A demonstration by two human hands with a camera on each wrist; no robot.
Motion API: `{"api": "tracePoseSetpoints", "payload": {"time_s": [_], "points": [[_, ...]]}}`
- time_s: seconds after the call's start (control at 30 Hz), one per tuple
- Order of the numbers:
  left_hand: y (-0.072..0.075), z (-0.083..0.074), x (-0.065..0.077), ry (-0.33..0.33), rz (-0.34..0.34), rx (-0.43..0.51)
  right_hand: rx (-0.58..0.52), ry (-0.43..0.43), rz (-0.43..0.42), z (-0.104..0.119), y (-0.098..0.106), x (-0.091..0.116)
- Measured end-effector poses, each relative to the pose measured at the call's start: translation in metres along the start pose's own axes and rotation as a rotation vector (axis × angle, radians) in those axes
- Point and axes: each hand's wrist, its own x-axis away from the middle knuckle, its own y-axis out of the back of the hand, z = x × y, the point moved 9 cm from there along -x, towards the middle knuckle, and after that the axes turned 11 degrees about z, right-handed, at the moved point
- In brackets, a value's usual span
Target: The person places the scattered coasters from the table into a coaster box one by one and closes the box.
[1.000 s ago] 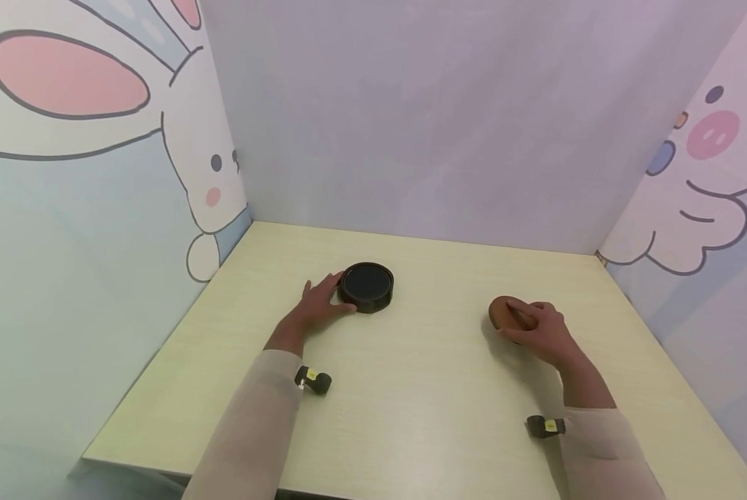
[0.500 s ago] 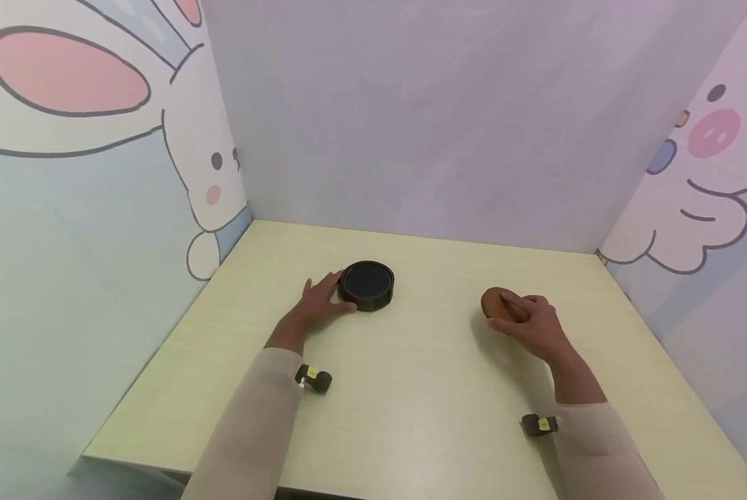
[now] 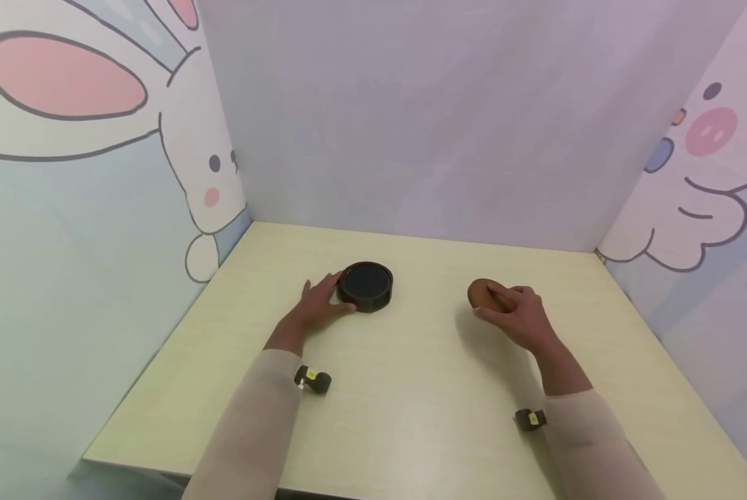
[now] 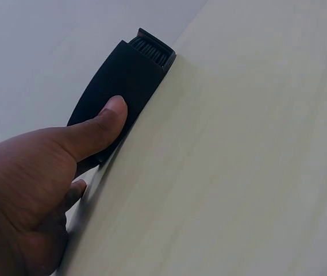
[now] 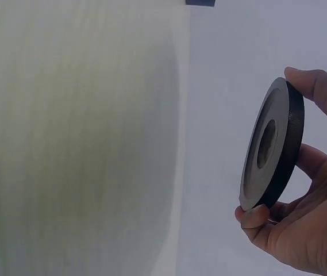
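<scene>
A black round holder (image 3: 365, 281) with a raised rim stands on the table, left of the middle. My left hand (image 3: 317, 303) grips its left side, the thumb in front and fingers behind. In the left wrist view, a gap in the side of the holder (image 4: 120, 86) shows dark ridged edges inside. To the right, my right hand (image 3: 523, 319) holds a brown round disc (image 3: 481, 294) above the table between thumb and fingers. The right wrist view shows this disc (image 5: 256, 184) tilted on edge, with a dark rim and a greyish underside that has a round recess.
Both hands work over a pale wood-grain table (image 3: 404, 389). A plain lilac backdrop (image 3: 423, 125) rises behind it. Side panels with cartoon animals (image 3: 204, 160) stand left and right. A small black camera is strapped at each wrist.
My right hand has moved left and slightly away from me, carrying the brown disc towards the holder. My left hand and the holder have stayed in place.
</scene>
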Motion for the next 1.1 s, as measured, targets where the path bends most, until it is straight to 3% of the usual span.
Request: {"api": "tracePoseSetpoints", "payload": {"time_s": [0.67,1.1], "points": [[-0.003,0.007,0.003,0.015,-0.004,0.043,-0.056,0.066,0.063,0.062,-0.033,-0.041],[-0.001,0.004,-0.003,-0.001,-0.009,-0.003,-0.05,0.084,0.075,0.105,-0.057,-0.078]]}}
